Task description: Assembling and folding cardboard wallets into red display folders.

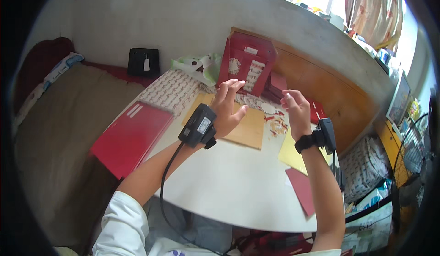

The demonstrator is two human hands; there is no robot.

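My left hand (226, 114) hovers over the white table near a tan card sheet (250, 134), its fingers stretched and the thumb apart, with nothing visible in it. To the right, my right hand (299, 114) is raised with fingers curled in toward the thumb; whether anything sits between the fingertips is too small to tell. Small red and tan paper scraps (277, 126) lie between the hands. Behind them stands a red upright card holder (243, 54) with white cut-out pieces on it. A yellow sheet (291, 151) lies below my right hand, a dark red card (301, 189) nearer me.
A large red folder (133, 137) overhangs the table's left edge, beside a patterned white sheet (170, 90) and a plastic bag (201, 68). Dark red boxes (276, 84) stand behind the scraps. A bed (68, 141) is at left, a fan (412, 150) at right.
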